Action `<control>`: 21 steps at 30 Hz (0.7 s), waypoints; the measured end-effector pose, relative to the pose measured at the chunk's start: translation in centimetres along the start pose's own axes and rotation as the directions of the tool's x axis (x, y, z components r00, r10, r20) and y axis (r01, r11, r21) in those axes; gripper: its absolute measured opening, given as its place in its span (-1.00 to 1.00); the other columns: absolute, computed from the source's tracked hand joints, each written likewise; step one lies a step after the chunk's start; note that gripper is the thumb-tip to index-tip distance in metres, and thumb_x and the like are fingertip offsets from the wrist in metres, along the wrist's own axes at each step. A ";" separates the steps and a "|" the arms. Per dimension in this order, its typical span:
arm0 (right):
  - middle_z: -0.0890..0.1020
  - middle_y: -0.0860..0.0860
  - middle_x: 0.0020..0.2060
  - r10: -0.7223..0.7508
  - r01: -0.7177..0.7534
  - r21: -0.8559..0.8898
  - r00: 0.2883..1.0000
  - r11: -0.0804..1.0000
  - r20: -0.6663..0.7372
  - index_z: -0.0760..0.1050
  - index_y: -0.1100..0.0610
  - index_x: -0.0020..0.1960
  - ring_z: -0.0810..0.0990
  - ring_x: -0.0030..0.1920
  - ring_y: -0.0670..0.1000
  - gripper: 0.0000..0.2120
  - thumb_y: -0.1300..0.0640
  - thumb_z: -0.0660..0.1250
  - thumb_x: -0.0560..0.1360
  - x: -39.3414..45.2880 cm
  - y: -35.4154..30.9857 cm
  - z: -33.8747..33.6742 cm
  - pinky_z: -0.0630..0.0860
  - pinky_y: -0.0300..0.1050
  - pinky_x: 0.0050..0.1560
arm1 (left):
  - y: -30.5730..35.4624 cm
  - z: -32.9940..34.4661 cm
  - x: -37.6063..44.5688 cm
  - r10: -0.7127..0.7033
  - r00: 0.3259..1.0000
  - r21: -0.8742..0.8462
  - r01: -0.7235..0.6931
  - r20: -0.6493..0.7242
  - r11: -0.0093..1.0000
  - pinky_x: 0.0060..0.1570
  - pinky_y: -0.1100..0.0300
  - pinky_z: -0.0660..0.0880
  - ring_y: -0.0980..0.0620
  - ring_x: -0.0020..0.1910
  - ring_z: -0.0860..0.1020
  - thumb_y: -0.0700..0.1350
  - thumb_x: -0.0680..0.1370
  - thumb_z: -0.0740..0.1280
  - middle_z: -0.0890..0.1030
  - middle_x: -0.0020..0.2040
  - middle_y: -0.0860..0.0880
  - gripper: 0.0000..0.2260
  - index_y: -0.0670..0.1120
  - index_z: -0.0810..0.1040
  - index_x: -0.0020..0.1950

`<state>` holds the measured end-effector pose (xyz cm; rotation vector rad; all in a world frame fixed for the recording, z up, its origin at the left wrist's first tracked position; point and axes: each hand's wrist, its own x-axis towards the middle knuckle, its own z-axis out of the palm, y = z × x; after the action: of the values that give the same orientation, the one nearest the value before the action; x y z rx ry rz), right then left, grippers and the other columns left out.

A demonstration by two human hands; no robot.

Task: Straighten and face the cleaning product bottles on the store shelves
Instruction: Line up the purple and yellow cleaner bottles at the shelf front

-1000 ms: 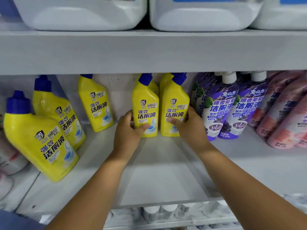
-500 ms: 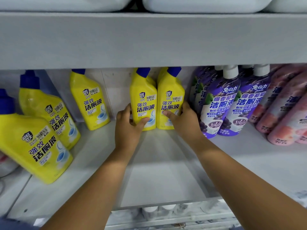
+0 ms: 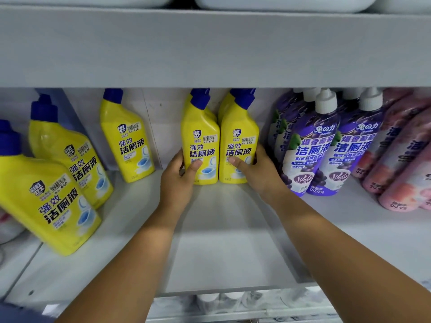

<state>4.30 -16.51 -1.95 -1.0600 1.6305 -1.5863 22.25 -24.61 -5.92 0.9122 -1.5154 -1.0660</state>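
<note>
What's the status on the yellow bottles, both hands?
Left hand gripping left yellow bottle; right hand gripping right yellow bottle. Pair upright, touching, labels forward. Purple bottles close at right.

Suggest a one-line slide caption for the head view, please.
Left hand and right hand square up two yellow bottles beside purple bottles.

Two centre yellow bottles [image 3: 200,145] [image 3: 239,143] now pressed side by side, touching; earlier slight gap, hands gripping throughout.
</note>
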 end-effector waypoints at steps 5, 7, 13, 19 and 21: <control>0.65 -0.16 0.01 -0.017 0.016 -0.062 1.000 0.998 -0.013 0.41 0.14 0.40 0.63 -0.16 -0.41 -0.52 0.24 0.47 0.53 -0.1 -0.1 0.3 0.50 -0.50 -0.22 | -0.3 -0.1 0.1 -0.030 1.000 -0.055 0.030 -0.006 0.998 0.09 0.30 0.58 0.14 0.12 0.68 -0.10 0.58 0.45 0.73 0.13 0.07 -0.68 -0.02 0.61 0.34; 0.64 -0.08 0.07 -0.023 0.021 -0.093 1.000 0.995 -0.019 0.38 0.15 0.43 0.61 -0.16 -0.42 -0.50 0.23 0.45 0.54 -0.1 0.0 0.5 0.48 -0.53 -0.21 | -0.3 0.0 0.0 -0.037 0.999 -0.063 0.035 -0.028 0.997 0.06 0.30 0.58 0.15 0.10 0.69 -0.10 0.57 0.46 0.73 0.09 0.11 -0.70 -0.01 0.63 0.30; 0.60 -0.09 0.07 -0.009 0.005 -0.193 1.000 0.981 -0.022 0.37 0.14 0.38 0.54 -0.09 -0.36 -0.55 0.18 0.44 0.55 -0.7 -1.1 0.8 0.45 -0.55 -0.20 | 0.2 0.3 -0.2 -0.046 0.996 -0.043 0.043 -0.073 0.998 0.03 0.25 0.58 0.17 0.07 0.69 -0.09 0.54 0.49 0.73 0.03 0.16 -0.77 0.12 0.62 0.16; 0.60 0.08 0.07 -0.071 0.011 -0.284 0.976 0.959 -0.205 0.44 0.10 0.25 0.60 0.07 -0.02 -0.59 0.06 0.50 0.49 -6.5 -3.3 2.3 0.45 -0.30 0.01 | 2.8 -2.2 -4.0 -0.016 0.967 0.015 0.021 -0.253 1.000 0.33 0.04 0.50 0.41 0.18 0.51 -0.05 0.51 0.51 0.56 0.13 0.27 -0.71 0.23 0.48 0.10; 0.64 0.03 -0.06 -0.090 0.084 -0.167 0.996 0.982 -0.029 0.50 0.05 0.12 0.62 -0.08 -0.11 -0.77 0.16 0.47 0.52 -8.3 -4.6 4.5 0.48 -0.37 -0.08 | 4.6 -4.8 -7.6 0.036 0.936 -0.007 -0.041 -0.350 0.999 0.35 0.00 0.49 0.16 0.27 0.55 -0.09 0.52 0.43 0.60 0.18 0.14 -0.75 0.20 0.53 0.13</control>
<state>12.81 -11.34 1.44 -1.2096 1.7879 -1.5546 28.25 -16.89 -3.48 0.9988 -1.2216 -0.8322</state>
